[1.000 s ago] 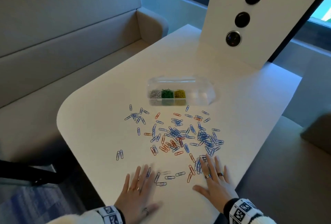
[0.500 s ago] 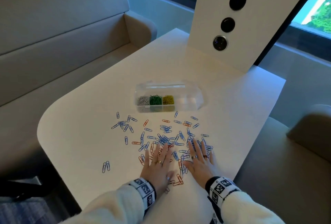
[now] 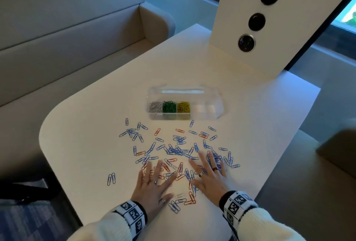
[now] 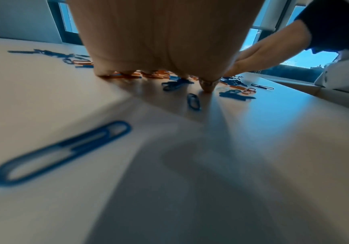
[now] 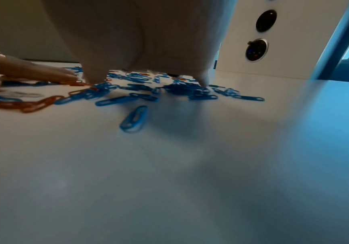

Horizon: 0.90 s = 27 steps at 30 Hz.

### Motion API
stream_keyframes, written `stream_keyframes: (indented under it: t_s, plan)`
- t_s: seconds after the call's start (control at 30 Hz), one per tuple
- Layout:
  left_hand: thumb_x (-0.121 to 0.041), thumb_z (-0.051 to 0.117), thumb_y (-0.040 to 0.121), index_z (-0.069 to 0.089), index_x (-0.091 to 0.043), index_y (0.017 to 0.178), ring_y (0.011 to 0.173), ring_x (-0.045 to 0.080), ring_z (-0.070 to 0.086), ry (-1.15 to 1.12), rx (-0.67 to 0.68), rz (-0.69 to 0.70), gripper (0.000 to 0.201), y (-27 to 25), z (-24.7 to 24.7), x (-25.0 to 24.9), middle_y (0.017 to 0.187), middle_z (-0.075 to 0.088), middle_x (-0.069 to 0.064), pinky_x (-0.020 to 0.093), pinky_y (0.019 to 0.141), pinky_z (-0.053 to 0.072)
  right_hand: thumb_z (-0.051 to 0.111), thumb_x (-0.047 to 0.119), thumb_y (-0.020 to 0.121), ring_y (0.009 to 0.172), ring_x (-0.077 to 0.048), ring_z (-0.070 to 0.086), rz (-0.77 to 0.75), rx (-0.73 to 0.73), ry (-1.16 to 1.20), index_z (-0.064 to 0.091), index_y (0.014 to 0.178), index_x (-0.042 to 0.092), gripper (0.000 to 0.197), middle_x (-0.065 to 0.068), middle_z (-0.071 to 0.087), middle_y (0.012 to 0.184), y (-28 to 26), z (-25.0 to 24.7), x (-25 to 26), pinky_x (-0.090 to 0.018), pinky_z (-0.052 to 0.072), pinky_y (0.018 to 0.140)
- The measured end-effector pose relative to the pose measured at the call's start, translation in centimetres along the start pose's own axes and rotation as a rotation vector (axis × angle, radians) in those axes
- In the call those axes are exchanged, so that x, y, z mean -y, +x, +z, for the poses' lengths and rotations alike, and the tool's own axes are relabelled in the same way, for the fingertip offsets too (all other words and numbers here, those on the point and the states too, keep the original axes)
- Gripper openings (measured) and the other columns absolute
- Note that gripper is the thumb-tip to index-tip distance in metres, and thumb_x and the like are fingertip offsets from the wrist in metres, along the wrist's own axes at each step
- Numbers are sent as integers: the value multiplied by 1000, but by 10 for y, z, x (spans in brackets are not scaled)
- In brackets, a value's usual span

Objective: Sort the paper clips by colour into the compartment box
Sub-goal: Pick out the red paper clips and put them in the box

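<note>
Blue and red paper clips lie scattered over the white table. Beyond them stands a clear compartment box, lid open, holding silver, green and yellow clips; its right compartments look empty. My left hand lies flat, fingers spread, on a patch of red clips. Just right of it, my right hand lies flat on blue clips. Neither hand grips anything.
A white upright panel with three round dark sockets stands at the table's far right. Two blue clips lie apart at the left. A padded bench runs along the left side. The table edge is close under my wrists.
Both hands slid forward from the near table edge into the clip pile, pushing clips along. The head view shifted and moved closer.
</note>
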<state>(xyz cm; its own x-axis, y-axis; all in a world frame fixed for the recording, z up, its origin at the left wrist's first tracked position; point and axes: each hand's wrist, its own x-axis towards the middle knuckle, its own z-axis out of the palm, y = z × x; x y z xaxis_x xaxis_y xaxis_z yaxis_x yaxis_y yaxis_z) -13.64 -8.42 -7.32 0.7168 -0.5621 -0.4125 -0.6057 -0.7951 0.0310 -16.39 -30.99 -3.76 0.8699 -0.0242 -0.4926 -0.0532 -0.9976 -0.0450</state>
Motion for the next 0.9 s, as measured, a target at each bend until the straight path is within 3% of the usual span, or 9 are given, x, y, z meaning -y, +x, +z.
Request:
stream_keyframes:
  t_s: [0.07, 0.13, 0.23, 0.33, 0.47, 0.57, 0.67, 0.77, 0.9]
  plan:
    - [-70, 25, 88, 26, -49, 141, 138, 37, 1, -11, -61, 12, 58, -4, -1, 2, 152, 27, 11, 48, 109, 6, -25, 71, 71, 137, -36, -25, -66, -16, -16, -17, 140, 42, 76, 1, -34, 149, 6, 5, 3, -50, -17, 109]
    - [-71, 20, 89, 11, -56, 141, 141, 39, -12, -97, -68, -29, 55, -13, -6, 4, 155, 4, 13, 50, 113, 4, -14, 65, 84, 141, -39, 0, 4, -97, -28, 12, 144, 36, 72, -5, -11, 156, 6, 1, 3, -54, 2, 112]
    - [-66, 18, 91, 17, -35, 147, 135, 42, 30, -132, -126, -114, 63, -16, -6, 6, 148, 31, 12, 49, 106, 27, -2, 58, 93, 140, -37, 15, 78, 9, 52, 30, 141, 29, 65, -4, 11, 155, 7, 3, 8, -52, 15, 113]
    - [-62, 19, 93, 16, -25, 149, 140, 32, 13, -122, -4, -86, 67, -20, 3, 11, 154, 21, 6, 42, 106, 28, -3, 55, 94, 135, -33, 31, -20, -44, 51, 35, 139, 32, 63, -1, 21, 151, 9, 1, 26, -55, 37, 101]
    - [-64, 14, 93, 16, -28, 148, 143, 28, -2, -192, -29, -66, 66, -28, 5, 14, 157, 2, 9, 37, 111, 5, -31, 68, 59, 133, -29, -32, -180, 44, 92, -16, 141, 35, 89, 5, -38, 144, 15, 7, 30, -49, -16, 105]
    - [-64, -10, 83, -3, -36, 144, 141, 29, -20, -275, -111, -100, 68, -39, -11, 16, 152, -21, 2, 41, 114, 2, -39, 74, 50, 135, -25, -29, -131, -14, 123, -10, 144, 32, 106, 8, -33, 145, 11, 10, 19, -45, -14, 107]
    - [-32, 40, 94, 60, -20, 122, 107, 37, 61, -400, -199, -176, 36, -33, -19, 27, 131, 57, 10, 39, 77, 54, -5, 70, 82, 143, -25, 13, -128, -203, 150, 31, 142, 31, 80, 5, 14, 155, 3, 3, 20, -42, 10, 112]
    - [-16, 59, 86, 55, -20, 124, 112, 24, 50, -520, -237, -221, 39, -25, -24, 31, 127, 53, -2, 34, 89, 44, 42, 48, 92, 131, -19, 30, -126, -201, 267, 48, 130, 35, 40, 11, 32, 139, 1, -3, 29, -35, 18, 113]
    - [-23, 49, 94, 50, -24, 128, 121, 14, 38, -508, -214, -227, 35, -7, -27, 38, 131, 47, -7, 23, 100, 32, 56, 42, 87, 118, -14, 33, -130, -183, 313, 58, 113, 32, 28, 10, 38, 119, 11, -12, 41, -30, 17, 102]
